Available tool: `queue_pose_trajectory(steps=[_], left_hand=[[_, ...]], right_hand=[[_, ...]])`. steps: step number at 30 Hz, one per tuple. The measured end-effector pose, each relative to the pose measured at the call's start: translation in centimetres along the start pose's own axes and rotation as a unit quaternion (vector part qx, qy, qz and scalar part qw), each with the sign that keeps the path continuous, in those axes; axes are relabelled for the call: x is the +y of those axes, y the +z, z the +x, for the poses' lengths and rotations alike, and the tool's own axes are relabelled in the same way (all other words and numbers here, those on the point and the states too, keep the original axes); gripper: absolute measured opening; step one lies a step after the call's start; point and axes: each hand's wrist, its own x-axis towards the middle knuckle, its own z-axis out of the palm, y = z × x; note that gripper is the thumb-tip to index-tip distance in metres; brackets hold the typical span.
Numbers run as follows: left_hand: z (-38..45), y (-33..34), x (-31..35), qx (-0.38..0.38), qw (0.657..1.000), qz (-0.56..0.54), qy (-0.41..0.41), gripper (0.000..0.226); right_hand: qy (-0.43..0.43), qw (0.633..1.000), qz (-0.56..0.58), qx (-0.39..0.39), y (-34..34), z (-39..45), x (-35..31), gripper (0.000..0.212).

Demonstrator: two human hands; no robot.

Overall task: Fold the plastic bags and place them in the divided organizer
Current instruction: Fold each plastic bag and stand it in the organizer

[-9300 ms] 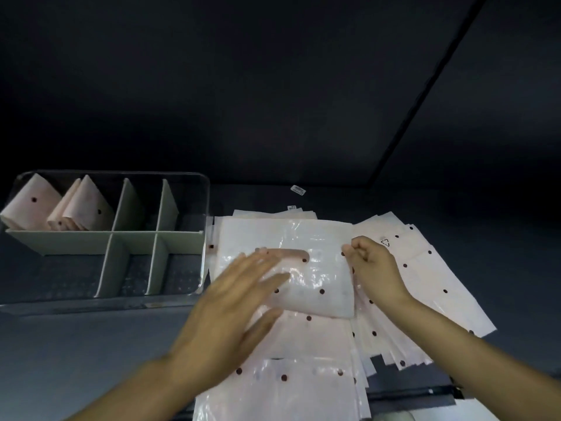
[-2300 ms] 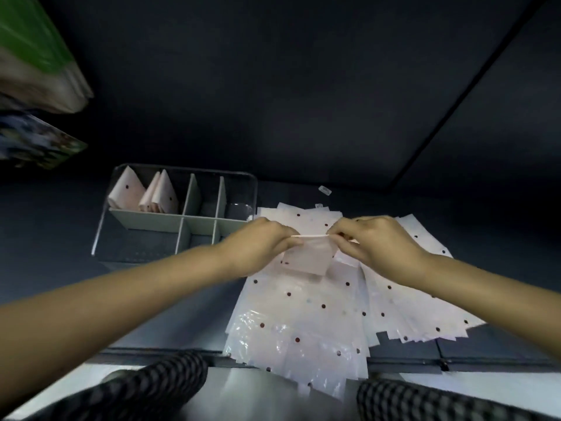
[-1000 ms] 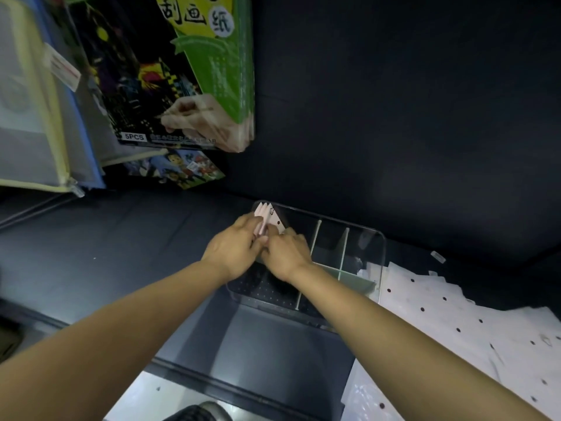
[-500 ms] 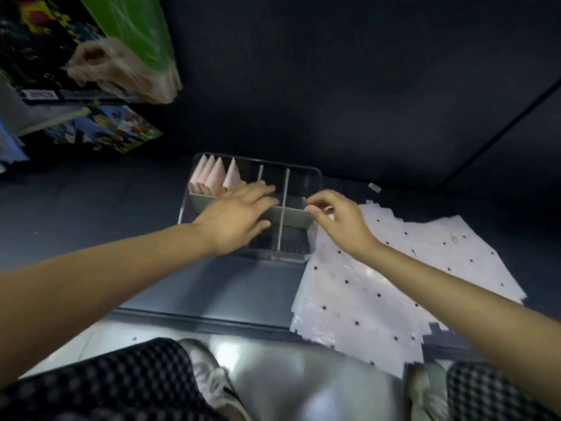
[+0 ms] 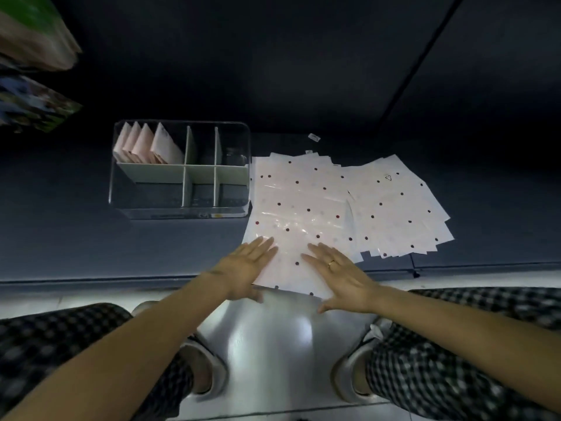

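Both hands lie flat, fingers straight and spread, on the near end of the top bag (image 5: pixel 299 214): the left hand (image 5: pixel 246 268) on its near-left corner, the right hand (image 5: pixel 343 273), wearing a ring (image 5: pixel 331 263), toward its near-right. The bag is pale pink, glossy plastic with dark dots, topping a fanned stack (image 5: pixel 397 208) that spreads beyond and right of the right hand. One stack bag shows a small triangle mark (image 5: pixel 388 178); no writing is readable. Beyond the left hand sits the clear organizer (image 5: pixel 182 212), just beside the bags, with four folded triangles (image 5: pixel 145 145) upright in its far-left compartment.

Dim overall, dark upper half. Glare spot on the floor (image 5: pixel 299 329) and sheen on the plastic bags (image 5: pixel 300 226). Edges fisheye-warped; boxes (image 5: pixel 33 56) top left motion-blurred.
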Motion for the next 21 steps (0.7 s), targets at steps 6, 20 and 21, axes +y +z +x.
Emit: queue_pose_trajectory(steps=[6,20,21], left_hand=[[-0.7,0.7,1.5,0.082,0.991,-0.104,-0.030,0.054],[0.5,-7.3,2.9,0.472,0.828,-0.287,-0.100,0.029],[0.7,-7.2,3.2,0.504,0.823,-0.250,-0.083,0.031]], right_hand=[[-0.011,0.997,0.075,0.010,-1.9,-0.8,0.9,0.047],[0.186,0.868,0.409,0.211,-10.2,2.5,6.3,0.023],[0.204,0.866,0.401,0.219,-10.2,3.3,6.7,0.025]])
